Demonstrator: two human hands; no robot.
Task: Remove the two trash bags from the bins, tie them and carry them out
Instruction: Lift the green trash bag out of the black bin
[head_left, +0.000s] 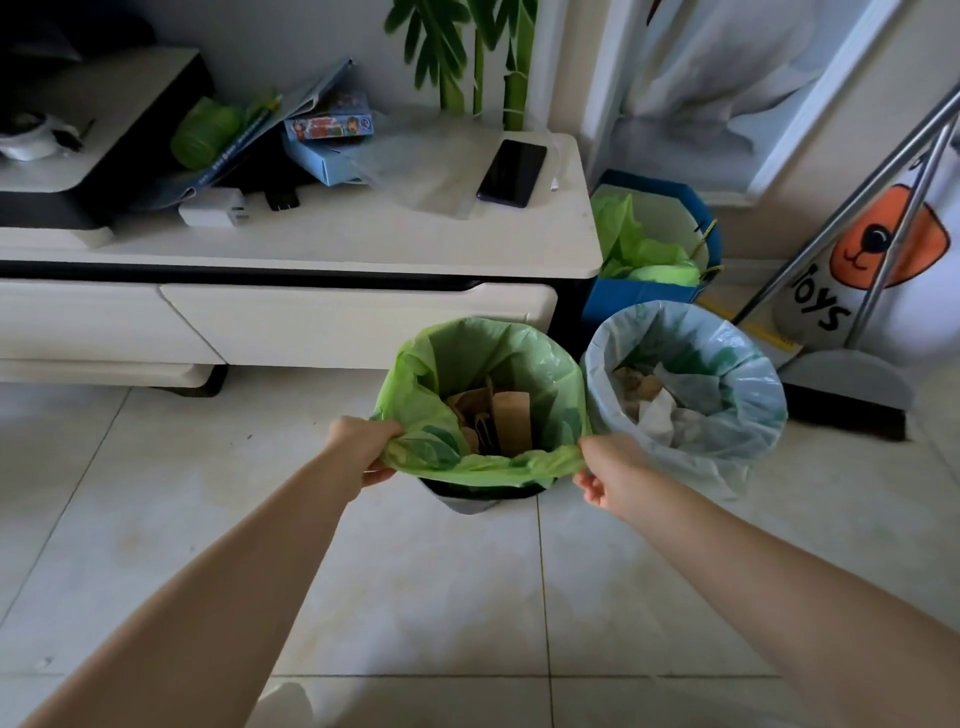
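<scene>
A green trash bag (498, 462) lines a dark bin (478, 496) on the tiled floor, with brown paper and cardboard inside. My left hand (363, 447) grips the bag's near-left rim. My right hand (608, 475) grips its near-right rim. The near edge of the bag is lifted off the bin's rim, which shows below it. Just to the right stands a second bin lined with a pale bluish-white trash bag (748, 395) holding crumpled paper; neither hand touches it.
A low white TV cabinet (311, 249) stands behind the bins, carrying a phone (511, 174), boxes and a green bag roll. A blue paper bag (660, 291) with green plastic sits behind the right bin. A broom and dustpan (847, 384) lean at right.
</scene>
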